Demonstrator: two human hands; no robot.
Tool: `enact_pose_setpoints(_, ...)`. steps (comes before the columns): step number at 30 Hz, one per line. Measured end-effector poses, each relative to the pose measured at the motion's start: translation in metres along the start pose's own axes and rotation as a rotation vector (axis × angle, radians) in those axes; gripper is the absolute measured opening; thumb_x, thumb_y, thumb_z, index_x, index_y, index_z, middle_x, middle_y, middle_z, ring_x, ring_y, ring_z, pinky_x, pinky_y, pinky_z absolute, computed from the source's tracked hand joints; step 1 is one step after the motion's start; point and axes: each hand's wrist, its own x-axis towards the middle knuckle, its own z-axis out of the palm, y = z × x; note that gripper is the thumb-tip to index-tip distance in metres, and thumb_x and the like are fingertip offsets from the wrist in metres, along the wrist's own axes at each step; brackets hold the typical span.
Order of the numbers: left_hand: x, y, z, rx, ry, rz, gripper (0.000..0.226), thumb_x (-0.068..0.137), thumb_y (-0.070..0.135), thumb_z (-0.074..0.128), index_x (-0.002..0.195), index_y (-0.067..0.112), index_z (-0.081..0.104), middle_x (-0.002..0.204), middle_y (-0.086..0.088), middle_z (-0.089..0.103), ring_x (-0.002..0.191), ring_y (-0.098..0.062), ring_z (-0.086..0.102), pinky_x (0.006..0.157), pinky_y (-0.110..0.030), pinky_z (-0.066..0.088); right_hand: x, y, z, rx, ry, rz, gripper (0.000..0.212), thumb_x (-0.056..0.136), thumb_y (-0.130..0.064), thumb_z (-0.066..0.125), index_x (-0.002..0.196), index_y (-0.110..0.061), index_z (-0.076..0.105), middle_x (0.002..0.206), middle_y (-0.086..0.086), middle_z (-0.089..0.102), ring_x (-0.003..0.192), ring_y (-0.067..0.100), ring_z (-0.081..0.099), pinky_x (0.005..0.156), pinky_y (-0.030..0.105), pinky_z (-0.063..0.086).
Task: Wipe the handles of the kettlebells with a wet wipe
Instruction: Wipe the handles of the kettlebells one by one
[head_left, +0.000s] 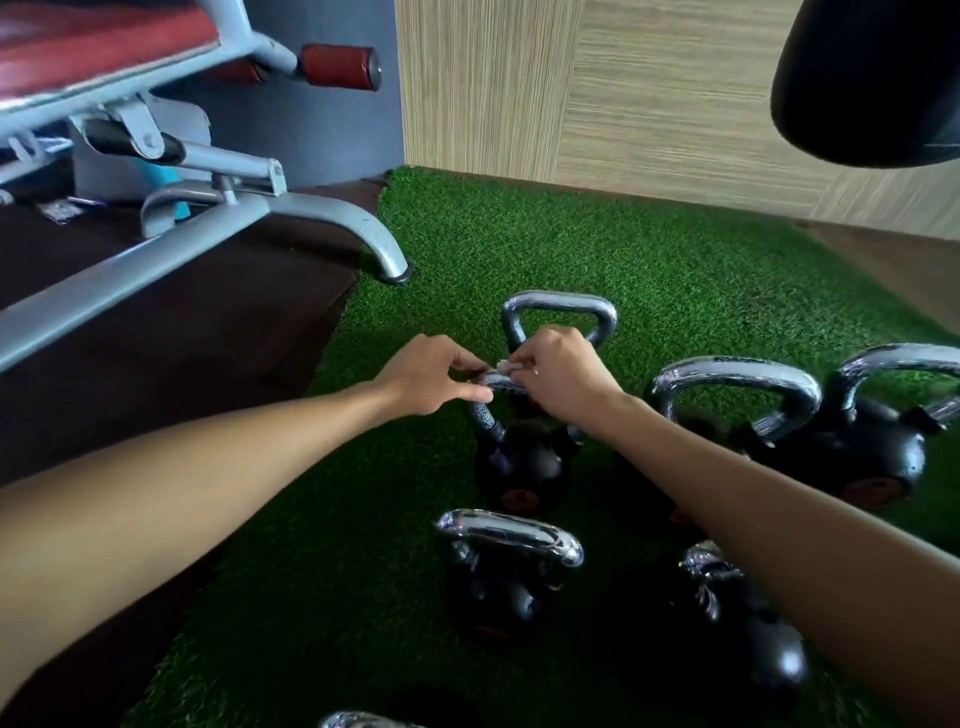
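Several black kettlebells with chrome handles stand on green artificial turf. Both hands meet over the handle of the middle kettlebell. My left hand pinches the handle's top bar from the left. My right hand pinches a small white wet wipe against the same bar. Behind them rises the handle of another kettlebell. More kettlebells sit in front, at the right and under my right forearm.
A grey steel workout bench with red padding stands at the left on a dark brown mat. A black punching bag hangs at the top right. Wood-pattern walls close off the back.
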Motion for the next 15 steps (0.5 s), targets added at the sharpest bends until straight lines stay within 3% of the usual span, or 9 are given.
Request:
enact_pose_setpoints(3,-0.013,-0.001,0.001,-0.039,0.029,0.007,0.038,0.081,0.051,0.08,0.116,0.037,0.076,0.096,0.021,0.077,0.081,0.01,0.068,0.084,-0.021,0.052,-0.008,0.003,-0.005,-0.103,-0.138,-0.11,0.029,0.096,-0.013,0.06,0.119,-0.021,0.074,0.098,-0.001,0.05,0.092,0.02,0.056,0.083,0.031,0.046)
enact_pose_setpoints(5,-0.019,0.003,0.003,-0.049,0.039,0.017,0.036,0.084,0.046,0.079,0.118,0.034,0.076,0.075,0.024,0.073,0.051,0.013,0.056,0.065,-0.01,0.044,-0.014,0.012,-0.01,-0.193,-0.173,-0.124,0.027,0.097,-0.013,0.058,0.119,-0.017,0.072,0.103,0.005,0.052,0.093,0.026,0.06,0.086,0.04,0.051)
enact_pose_setpoints(7,-0.021,0.009,0.002,-0.042,0.06,0.038,0.036,0.086,0.041,0.078,0.12,0.028,0.075,0.055,0.024,0.061,0.036,0.006,0.045,0.05,-0.006,0.035,-0.018,0.022,-0.015,-0.262,-0.17,-0.105,0.021,0.096,-0.016,0.061,0.112,-0.009,0.073,0.105,0.007,0.057,0.094,0.028,0.064,0.086,0.043,0.053)
enact_pose_setpoints(11,-0.023,0.013,0.001,0.026,0.082,0.064,0.039,0.087,0.048,0.075,0.122,0.032,0.074,0.042,0.01,0.049,0.036,-0.004,0.042,0.049,-0.013,0.035,-0.017,0.007,-0.013,-0.211,-0.17,-0.106,0.018,0.095,-0.017,0.063,0.101,-0.002,0.071,0.091,0.007,0.061,0.078,0.018,0.063,0.074,0.036,0.051)
enact_pose_setpoints(15,-0.028,0.006,0.001,0.126,0.079,0.078,0.035,0.088,0.06,0.068,0.119,0.044,0.072,0.049,-0.002,0.059,0.042,-0.01,0.047,0.049,-0.019,0.03,-0.013,-0.02,0.004,-0.212,-0.139,-0.169,0.011,0.094,-0.01,0.065,0.1,-0.003,0.072,0.094,0.009,0.058,0.088,0.028,0.063,0.071,0.033,0.044)
